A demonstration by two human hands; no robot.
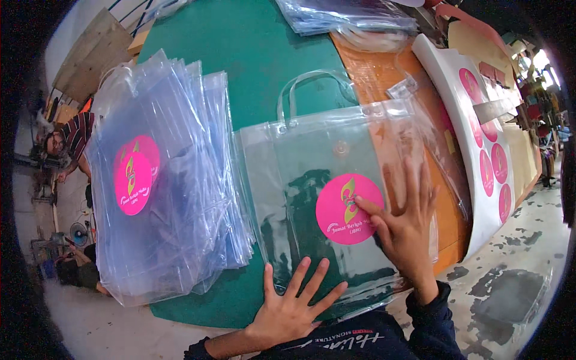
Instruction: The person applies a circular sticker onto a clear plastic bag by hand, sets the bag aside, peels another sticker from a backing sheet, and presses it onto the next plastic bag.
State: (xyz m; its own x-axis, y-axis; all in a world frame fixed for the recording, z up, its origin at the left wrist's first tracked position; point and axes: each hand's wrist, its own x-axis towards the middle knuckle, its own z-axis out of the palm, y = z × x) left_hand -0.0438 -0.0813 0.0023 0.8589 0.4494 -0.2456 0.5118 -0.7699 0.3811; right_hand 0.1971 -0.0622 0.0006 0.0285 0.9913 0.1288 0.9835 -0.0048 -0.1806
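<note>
A clear plastic bag (288, 180) with a see-through handle lies flat in front of me. On it is a round pink sticker (336, 225) with a green and yellow emblem. My right hand (408, 222) is spread over the bag's right side, its thumb touching the sticker. Fingers apart, my left hand (294, 306) rests flat on the bag's near edge and holds nothing. Left of the bag lies a stack of clear bags (180, 180); its top one bears the same kind of pink sticker (133, 180).
The bag lies across a green table top (252, 54) and an orange-brown surface (450, 246). A white sheet of pink round stickers (447, 66) hangs over the right edge. More folded clear plastic (342, 18) lies at the far side. Other people (78, 138) sit at the left.
</note>
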